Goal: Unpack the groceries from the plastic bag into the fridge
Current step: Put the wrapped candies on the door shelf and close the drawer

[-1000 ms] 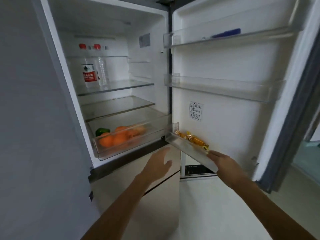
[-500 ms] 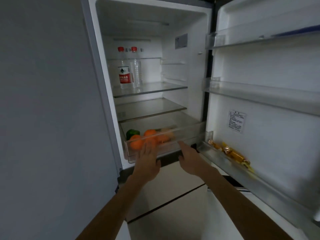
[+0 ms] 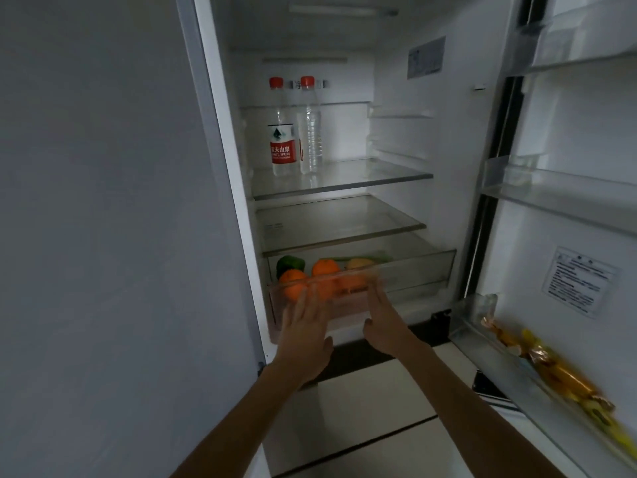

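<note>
The left hand (image 3: 306,327) and right hand (image 3: 383,326) both press flat, fingers straight, holding nothing, on the clear front of the crisper drawer (image 3: 415,274) at 6 o'clock in the open fridge (image 3: 393,139). Oranges (image 3: 323,269) and a green pepper (image 3: 289,264) lie in its 9 o'clock end. Two water bottles (image 3: 283,139) stand on the shelf (image 3: 362,179) at 11 o'clock. Wrapped candies (image 3: 555,372) lie in the door bin (image 3: 477,341) at 4 o'clock.

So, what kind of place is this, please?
Probably a home kitchen: an open fridge with two water bottles on a glass shelf, oranges in its clear drawer, and wrapped sweets in the door bin.
</note>
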A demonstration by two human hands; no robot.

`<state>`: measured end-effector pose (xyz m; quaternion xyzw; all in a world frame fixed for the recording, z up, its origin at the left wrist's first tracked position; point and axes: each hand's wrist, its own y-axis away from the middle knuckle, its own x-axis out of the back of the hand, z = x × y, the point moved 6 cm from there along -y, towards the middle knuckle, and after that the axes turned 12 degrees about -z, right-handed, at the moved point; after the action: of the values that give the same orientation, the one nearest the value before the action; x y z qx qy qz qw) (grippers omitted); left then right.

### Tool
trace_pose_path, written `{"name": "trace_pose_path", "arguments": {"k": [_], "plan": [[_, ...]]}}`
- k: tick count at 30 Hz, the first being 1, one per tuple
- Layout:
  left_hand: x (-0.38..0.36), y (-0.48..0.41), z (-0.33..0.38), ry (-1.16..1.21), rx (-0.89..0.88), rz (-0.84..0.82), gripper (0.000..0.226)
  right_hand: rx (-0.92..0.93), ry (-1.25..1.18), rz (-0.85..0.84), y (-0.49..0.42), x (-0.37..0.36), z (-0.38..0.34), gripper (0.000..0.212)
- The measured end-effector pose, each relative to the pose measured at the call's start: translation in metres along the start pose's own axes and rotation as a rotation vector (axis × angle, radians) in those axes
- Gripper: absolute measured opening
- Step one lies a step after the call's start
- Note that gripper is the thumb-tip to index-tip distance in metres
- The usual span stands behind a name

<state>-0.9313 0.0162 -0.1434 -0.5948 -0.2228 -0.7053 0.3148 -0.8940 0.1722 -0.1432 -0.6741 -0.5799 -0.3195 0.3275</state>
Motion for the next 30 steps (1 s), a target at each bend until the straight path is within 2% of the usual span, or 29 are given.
{"name": "trace_pose_path", "arguments": {"k": [2, 4, 9, 17, 20, 22, 24, 27, 30], "plan": [[0.0, -0.016, -0.008, -0.026, 0.018, -0.013, 0.08, -0.009, -0.019, -0.025, -0.017, 0.003, 0.002, 0.087], [0.0, -0.034, -0.017, -0.037, 0.048, -0.022, 0.081, -0.031, -0.041, -0.04, -0.036, 0.007, 0.006, 0.089], [0.001, -0.069, -0.034, 0.016, 0.088, -0.051, 0.084, -0.037, -0.044, -0.103, -0.078, 0.005, 0.018, 0.097], [0.008, -0.099, -0.05, 0.13, 0.128, -0.113, 0.093, -0.054, -0.05, -0.162, -0.107, 0.016, 0.022, 0.09], [0.013, -0.101, -0.045, 0.162, 0.121, -0.144, 0.09, -0.046, -0.141, -0.183, -0.098, 0.031, 0.009, 0.079], [0.02, -0.094, -0.037, 0.205, 0.113, -0.118, 0.078, -0.03, -0.18, -0.194, -0.085, 0.041, 0.0, 0.065], [0.027, -0.083, -0.023, 0.244, 0.059, -0.092, 0.064, -0.038, -0.17, -0.15, -0.068, 0.048, -0.003, 0.057], [0.037, -0.066, 0.011, 0.287, -0.1, -0.054, 0.052, -0.053, -0.149, -0.046, -0.029, 0.062, -0.011, 0.056], [0.051, -0.044, 0.062, 0.333, -0.222, 0.022, 0.043, -0.042, -0.145, 0.132, 0.033, 0.098, -0.026, 0.048]]}}
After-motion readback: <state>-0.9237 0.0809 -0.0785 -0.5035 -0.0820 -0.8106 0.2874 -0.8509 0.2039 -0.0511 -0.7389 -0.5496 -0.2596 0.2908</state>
